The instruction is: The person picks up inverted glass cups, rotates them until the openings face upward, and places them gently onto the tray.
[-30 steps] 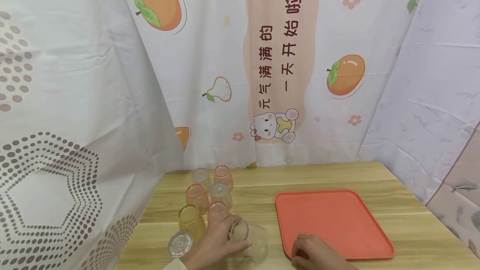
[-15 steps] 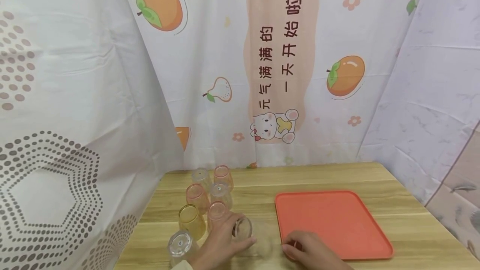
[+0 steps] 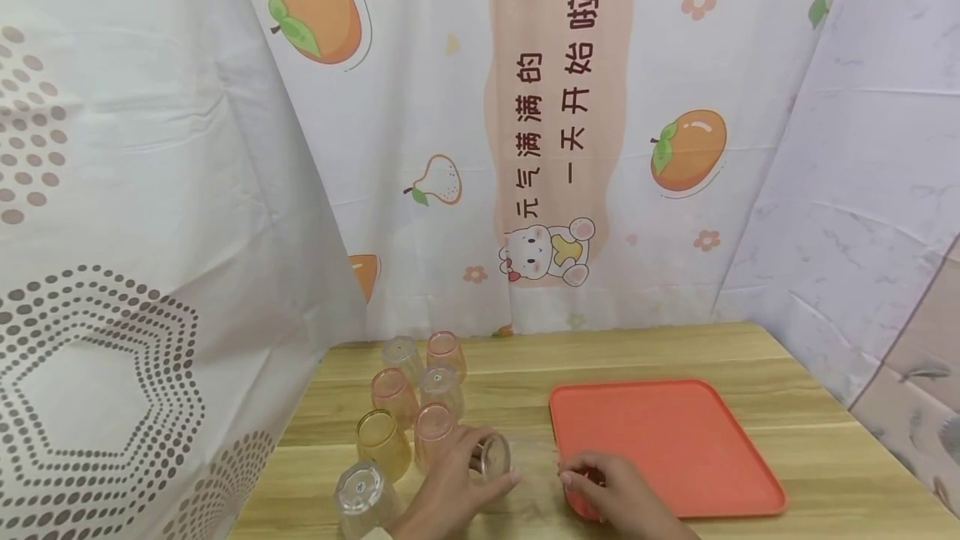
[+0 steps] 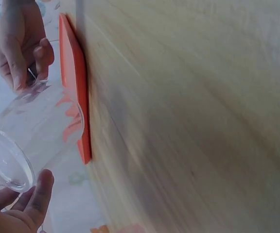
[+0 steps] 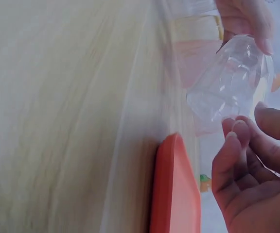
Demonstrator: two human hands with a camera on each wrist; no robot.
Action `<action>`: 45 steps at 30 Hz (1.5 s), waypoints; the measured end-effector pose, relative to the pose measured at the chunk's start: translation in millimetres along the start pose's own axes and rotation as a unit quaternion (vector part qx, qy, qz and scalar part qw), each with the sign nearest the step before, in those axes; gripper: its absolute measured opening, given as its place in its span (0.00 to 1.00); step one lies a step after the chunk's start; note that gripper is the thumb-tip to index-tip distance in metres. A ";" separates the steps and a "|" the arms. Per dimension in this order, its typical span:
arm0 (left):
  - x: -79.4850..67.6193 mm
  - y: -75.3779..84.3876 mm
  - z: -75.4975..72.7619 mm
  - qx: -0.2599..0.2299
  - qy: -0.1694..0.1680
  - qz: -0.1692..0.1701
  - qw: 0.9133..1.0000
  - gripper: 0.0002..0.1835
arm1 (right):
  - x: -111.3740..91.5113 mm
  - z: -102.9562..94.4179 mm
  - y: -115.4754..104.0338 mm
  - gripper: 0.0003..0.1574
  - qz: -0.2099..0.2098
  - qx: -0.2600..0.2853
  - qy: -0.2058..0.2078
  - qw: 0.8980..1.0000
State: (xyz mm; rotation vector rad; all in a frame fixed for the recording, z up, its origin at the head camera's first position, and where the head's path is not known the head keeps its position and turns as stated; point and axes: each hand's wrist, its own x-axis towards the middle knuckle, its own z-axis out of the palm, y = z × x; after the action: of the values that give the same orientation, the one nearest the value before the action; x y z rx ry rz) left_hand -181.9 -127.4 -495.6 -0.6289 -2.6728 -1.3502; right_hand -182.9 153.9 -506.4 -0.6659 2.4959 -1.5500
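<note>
My left hand (image 3: 450, 482) grips a clear cup (image 3: 497, 458) tilted on its side. In the left wrist view one round end of the cup (image 4: 8, 160) is between the thumb and fingers, and its see-through body flares toward the right hand. My right hand (image 3: 618, 486) has bent fingers, with thumb and fingertips right at the cup's far end, close over the tray's left edge. The right wrist view shows the same clear cup (image 5: 232, 82) just beyond the right fingertips (image 5: 230, 138); I cannot tell whether they pinch it.
A red tray (image 3: 667, 440) lies on the wooden table (image 3: 517, 357) at the right. Several cups stand at the left, among them a yellow cup (image 3: 382, 444), a pink cup (image 3: 433, 432) beside the left hand and a clear cup (image 3: 363, 494) in front. Printed curtains hang around the table.
The left hand has carried the clear cup slightly to the right. The right hand has moved left along the tray's edge, up to the cup's far end.
</note>
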 end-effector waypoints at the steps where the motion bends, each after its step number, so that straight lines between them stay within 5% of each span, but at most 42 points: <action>1: 0.0 1.1 0.8 -0.006 -0.001 -0.005 1.000 0.32 | 0.1 0.3 -0.6 0.16 0.008 0.017 0.001 1.000; 8: -1.6 3.1 3.1 -0.020 -0.005 0.009 1.000 0.27 | -0.9 1.6 -6.5 0.18 0.066 0.122 0.020 0.990; 17: -4.0 -2.7 4.7 -0.015 -0.014 0.019 1.000 0.26 | -0.3 0.4 -9.9 0.18 0.068 0.167 0.016 0.983; 24: -0.4 -6.6 9.8 -0.019 -0.018 0.035 0.999 0.33 | -0.7 -0.3 -11.4 0.14 0.050 0.140 0.042 0.988; 30: 0.1 -12.4 13.7 0.045 -0.020 0.052 0.997 0.36 | -0.8 -3.8 -14.6 0.11 0.032 0.071 0.064 0.995; 38: 4.9 -16.4 21.1 0.057 -0.034 0.026 0.997 0.08 | -1.2 -11.6 -19.9 0.11 0.051 0.020 0.098 0.994; 45: 12.4 -15.5 31.5 0.055 -0.056 0.024 0.997 0.08 | 1.9 -17.7 -22.9 0.03 0.025 -0.026 0.141 0.989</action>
State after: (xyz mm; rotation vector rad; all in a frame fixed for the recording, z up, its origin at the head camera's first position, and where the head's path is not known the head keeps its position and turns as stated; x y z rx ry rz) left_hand -195.9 -106.8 -523.2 -0.7723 -2.7767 -1.1798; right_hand -183.6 159.0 -477.9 -0.4110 2.7377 -1.6685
